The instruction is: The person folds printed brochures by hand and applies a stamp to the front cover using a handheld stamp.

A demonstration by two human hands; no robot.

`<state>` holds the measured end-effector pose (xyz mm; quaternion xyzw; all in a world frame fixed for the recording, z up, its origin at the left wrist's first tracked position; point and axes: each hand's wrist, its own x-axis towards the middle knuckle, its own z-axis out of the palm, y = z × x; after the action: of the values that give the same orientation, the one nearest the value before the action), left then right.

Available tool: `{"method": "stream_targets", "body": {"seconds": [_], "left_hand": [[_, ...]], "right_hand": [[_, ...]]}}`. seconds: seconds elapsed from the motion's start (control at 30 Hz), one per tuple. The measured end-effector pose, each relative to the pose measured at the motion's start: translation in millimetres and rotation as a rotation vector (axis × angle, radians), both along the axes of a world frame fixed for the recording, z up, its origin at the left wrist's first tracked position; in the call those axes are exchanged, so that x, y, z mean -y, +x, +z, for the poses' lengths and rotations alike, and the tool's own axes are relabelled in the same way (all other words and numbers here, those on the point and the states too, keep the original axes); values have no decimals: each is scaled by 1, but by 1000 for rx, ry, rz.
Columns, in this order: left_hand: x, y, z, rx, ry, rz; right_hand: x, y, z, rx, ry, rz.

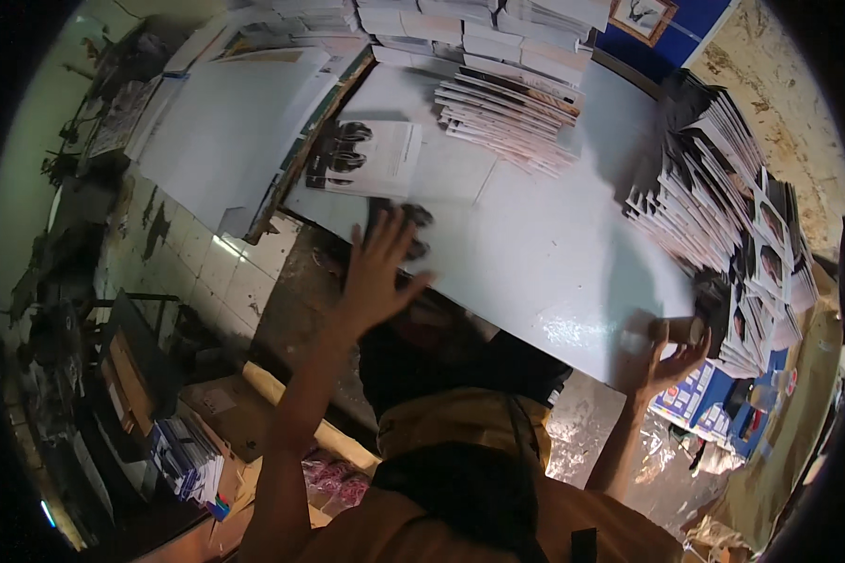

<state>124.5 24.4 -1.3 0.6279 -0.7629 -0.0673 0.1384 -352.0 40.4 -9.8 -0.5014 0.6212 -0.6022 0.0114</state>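
A dark print [421, 231] lies at the bench's [545, 253] near left edge under the left hand [376, 281], fingers spread, grip released; its long axis is unclear. The right hand's [674, 361] grip curls around a blurred brown cylinder [683, 329], lengthwise left-right. A pale booklet [385, 159] beyond lies likewise, lettering illegible.

White worktable [526, 235], glossy, glare near front edge. Behind it, blue panel [699, 14] with framed picture [642, 13]; rough chipboard-like wall [781, 94] at right. Left floor: pale tiles [190, 251], stained, one bright reflection [227, 247]. Far-left greenish surface [38, 159], dim, probably wall.
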Motion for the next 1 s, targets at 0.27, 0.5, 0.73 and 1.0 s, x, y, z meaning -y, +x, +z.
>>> {"method": "stream_targets", "body": {"seconds": [0.27, 0.5, 0.73, 1.0], "left_hand": [[-30, -80, 17, -47, 47, -79], [-10, -50, 52, -715, -111, 49], [-78, -25, 18, -1489, -318, 538], [-56, -83, 29, -1983, 72, 230]], "right_hand": [[-2, 38, 69, -426, -45, 29], [31, 189, 80, -739, 410, 905], [20, 226, 52, -546, 331, 1061], [-1, 253, 99, -95, 309, 1166]]}}
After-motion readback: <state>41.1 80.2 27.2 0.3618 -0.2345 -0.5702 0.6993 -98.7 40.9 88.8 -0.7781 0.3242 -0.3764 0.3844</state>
